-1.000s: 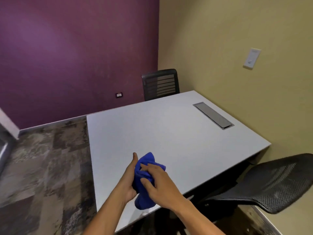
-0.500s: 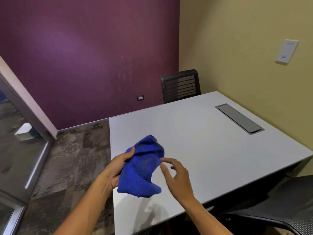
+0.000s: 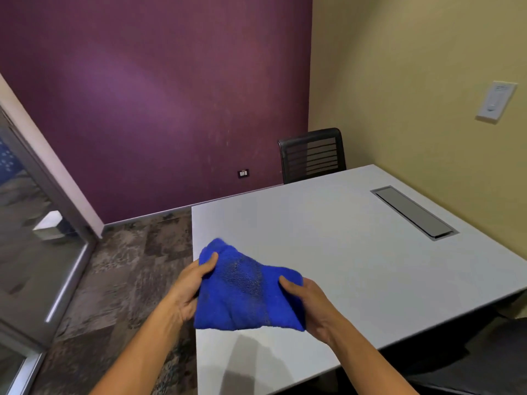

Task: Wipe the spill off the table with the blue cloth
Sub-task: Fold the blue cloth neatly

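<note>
From the head camera, the blue cloth (image 3: 248, 292) is held up above the near left corner of the bench (image 3: 356, 252), stretched between both hands, its shadow on the surface below. No spill shows on the bench. The step looks like opening the cloth out: best to pull it flat and even, then lay a broad face down before wiping. The left hand (image 3: 189, 289) pinches the cloth's far left edge, thumb on top; the right hand (image 3: 309, 303) grips its right edge, both forearms angled inward.
</note>
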### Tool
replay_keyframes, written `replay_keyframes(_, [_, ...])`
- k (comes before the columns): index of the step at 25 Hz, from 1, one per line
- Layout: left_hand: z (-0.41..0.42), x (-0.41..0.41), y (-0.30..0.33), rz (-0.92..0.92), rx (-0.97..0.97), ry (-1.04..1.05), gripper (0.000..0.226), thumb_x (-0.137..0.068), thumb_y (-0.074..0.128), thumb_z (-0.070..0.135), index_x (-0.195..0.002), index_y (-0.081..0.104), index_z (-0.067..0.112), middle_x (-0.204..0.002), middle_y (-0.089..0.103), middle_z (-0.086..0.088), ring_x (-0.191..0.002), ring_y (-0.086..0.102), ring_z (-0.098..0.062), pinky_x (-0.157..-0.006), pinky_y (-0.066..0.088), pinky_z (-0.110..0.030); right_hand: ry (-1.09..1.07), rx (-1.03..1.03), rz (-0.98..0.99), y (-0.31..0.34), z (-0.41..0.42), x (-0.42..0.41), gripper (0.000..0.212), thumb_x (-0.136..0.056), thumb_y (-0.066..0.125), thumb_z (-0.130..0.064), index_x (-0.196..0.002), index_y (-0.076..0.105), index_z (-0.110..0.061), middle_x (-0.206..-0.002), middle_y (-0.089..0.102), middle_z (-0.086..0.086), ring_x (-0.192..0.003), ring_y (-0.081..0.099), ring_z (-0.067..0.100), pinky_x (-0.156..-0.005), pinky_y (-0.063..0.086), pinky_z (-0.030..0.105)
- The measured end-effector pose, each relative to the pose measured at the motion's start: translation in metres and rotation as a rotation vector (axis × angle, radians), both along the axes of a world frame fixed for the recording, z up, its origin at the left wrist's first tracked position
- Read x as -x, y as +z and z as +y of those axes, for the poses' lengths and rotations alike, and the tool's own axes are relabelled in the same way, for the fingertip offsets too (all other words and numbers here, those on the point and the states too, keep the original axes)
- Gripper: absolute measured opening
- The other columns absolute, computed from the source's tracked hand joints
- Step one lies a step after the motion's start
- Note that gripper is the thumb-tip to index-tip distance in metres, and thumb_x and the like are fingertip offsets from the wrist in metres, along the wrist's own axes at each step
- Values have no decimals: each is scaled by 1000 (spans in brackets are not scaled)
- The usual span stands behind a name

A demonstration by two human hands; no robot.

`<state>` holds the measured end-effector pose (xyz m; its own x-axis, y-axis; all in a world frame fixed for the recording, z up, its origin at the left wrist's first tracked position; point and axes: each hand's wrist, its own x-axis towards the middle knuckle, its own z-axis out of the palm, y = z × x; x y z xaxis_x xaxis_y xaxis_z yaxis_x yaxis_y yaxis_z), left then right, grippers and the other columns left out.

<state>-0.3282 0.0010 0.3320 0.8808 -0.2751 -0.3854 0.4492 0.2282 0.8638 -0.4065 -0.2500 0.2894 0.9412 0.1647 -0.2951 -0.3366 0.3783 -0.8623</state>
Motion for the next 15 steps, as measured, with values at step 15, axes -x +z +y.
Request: replay_keyframes(15, [-53,22,-41,40,232,227,35,-103,45,35,-128,65,19,-127,69,-15,-108,72,-26,-74,61,-34,-117,1226,-724,46,67,-19,52,-88,35,-32,-137,41,-45,-107,69,-12,-87,62,15,-69,54,34])
